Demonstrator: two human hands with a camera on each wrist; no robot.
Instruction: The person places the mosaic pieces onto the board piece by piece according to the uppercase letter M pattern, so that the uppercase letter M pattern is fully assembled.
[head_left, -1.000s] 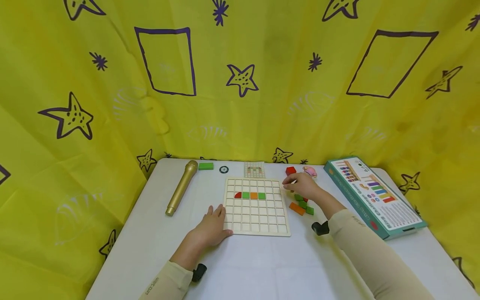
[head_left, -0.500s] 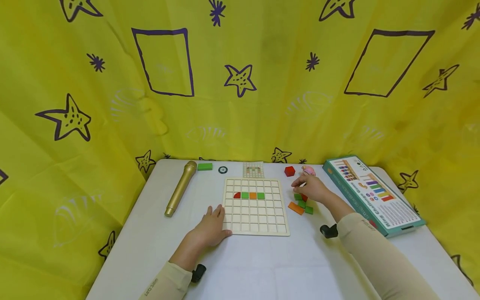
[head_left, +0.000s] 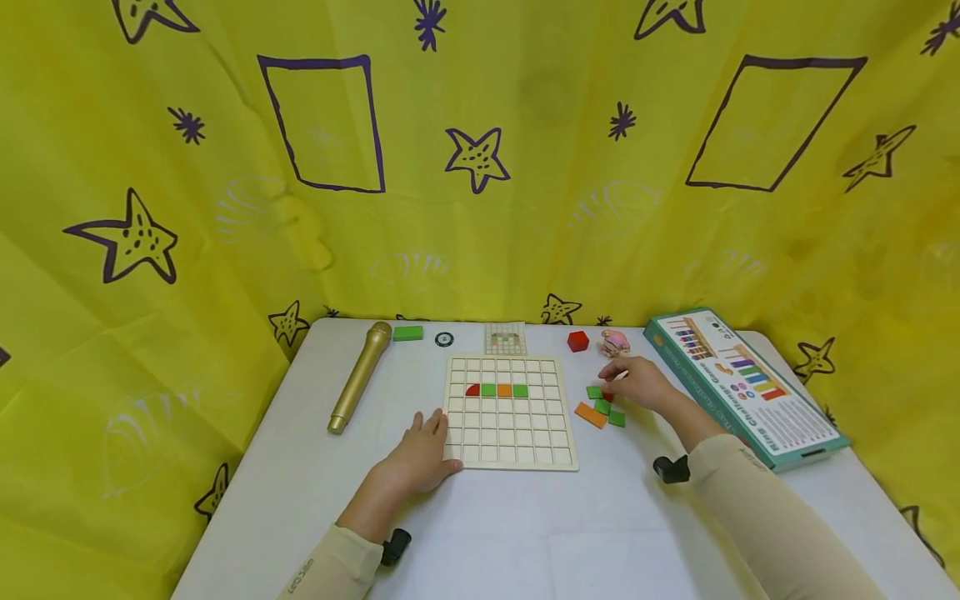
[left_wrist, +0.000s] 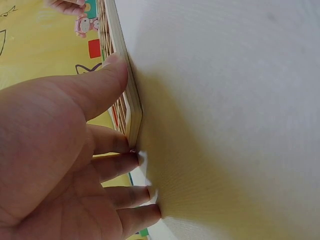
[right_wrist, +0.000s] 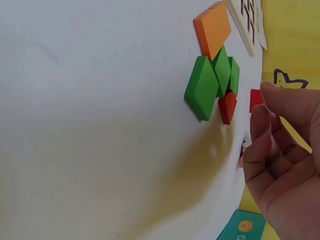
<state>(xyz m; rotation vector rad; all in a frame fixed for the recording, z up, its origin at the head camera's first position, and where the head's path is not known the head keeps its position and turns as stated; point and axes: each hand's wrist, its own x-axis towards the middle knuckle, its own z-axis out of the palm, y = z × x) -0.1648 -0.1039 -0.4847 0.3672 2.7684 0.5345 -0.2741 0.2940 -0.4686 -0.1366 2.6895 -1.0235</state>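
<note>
My left hand [head_left: 422, 452] rests at the near left corner of a pale wooden grid board [head_left: 508, 429]; its thumb touches the front edge and its fingers lie along the left side. One row of the board holds a red quarter-round block [head_left: 473, 390], a green block [head_left: 489, 390], an orange block [head_left: 505, 391] and another green one. My right hand [head_left: 641, 385] hovers just over a loose group right of the board, fingers loosely bent around nothing. In the right wrist view that group has an orange block [right_wrist: 214, 30], green blocks [right_wrist: 202, 89] and a red block [right_wrist: 228, 107].
Behind the board lies a small pattern card [head_left: 506, 338]. A red faceted block [head_left: 578, 341] and a pink figurine [head_left: 615, 342] stand at back right, near a flat game box [head_left: 738, 387]. On the left are a gold microphone [head_left: 360, 379], a green block [head_left: 408, 333] and a round disc [head_left: 444, 339].
My right hand has moved rightward and slightly down, away from the board's right edge to above the loose blocks, uncovering the pink figurine. The left hand stays in place.
</note>
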